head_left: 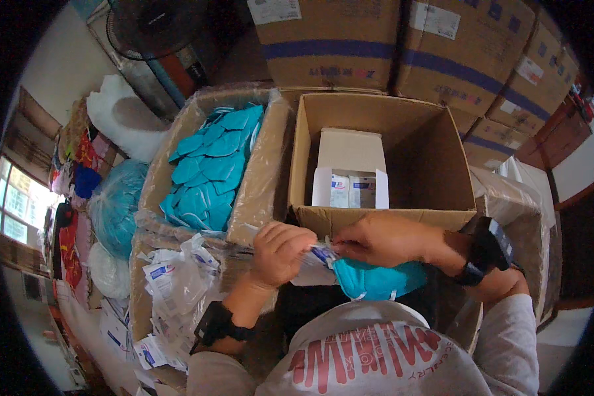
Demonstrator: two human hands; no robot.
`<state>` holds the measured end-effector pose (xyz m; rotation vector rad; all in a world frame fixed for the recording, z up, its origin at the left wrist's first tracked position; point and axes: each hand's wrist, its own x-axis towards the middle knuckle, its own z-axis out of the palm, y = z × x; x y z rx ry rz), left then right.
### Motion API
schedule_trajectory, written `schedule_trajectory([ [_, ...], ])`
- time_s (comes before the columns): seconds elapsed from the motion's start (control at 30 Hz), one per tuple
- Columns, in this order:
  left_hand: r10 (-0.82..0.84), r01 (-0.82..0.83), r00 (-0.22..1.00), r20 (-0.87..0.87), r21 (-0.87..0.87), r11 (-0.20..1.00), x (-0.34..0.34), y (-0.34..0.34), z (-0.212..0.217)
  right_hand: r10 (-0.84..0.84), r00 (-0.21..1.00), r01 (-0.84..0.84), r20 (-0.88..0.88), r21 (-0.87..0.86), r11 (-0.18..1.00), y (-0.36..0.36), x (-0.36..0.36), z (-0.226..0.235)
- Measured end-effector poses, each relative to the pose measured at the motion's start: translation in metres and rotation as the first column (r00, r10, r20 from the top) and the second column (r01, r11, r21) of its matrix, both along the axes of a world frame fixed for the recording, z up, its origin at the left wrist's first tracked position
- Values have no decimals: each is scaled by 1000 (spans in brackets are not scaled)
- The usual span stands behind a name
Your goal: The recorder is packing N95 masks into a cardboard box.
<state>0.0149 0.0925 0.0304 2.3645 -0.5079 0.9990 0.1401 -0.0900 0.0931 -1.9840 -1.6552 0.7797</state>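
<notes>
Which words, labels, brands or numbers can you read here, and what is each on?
I won't copy wording; print shows on:
Grey shirt: large red lettering, partly readable.
Stacked cartons: blue-purple marks, blurred; white label, too small.
Wrapper in left hand: blue print, blurred.
Packets in white box: too small.
Loose wrappers: too small.
Fan: hub mark, too small.

Daylight glares nearly white through the far-left window (21,204); the room is dim. Shadow darkens the interior of the open cardboard carton (379,111), and the fan (153,28) stands in gloom. Fisheye distortion bends outer edges; the corners are black.
</notes>
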Motion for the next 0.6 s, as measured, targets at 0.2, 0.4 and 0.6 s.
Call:
schedule_trajectory([
  [0.2, 11, -2, 987, -163, 53, 999, -10, -18, -7, 70, 990, -48, 121, -174, 984, -2, -9, -13],
  [0.4, 81, -85, 995, -54, -94, 992, -10, -5, -23, -110, 963, 116, -248, 12, 993, -5, -14, -27],
  [0.6, 101, -86, 987, 126, -117, 989, -19, 7, -14, -87, 979, 107, -183, 102, 989, -14, -20, -14],
])
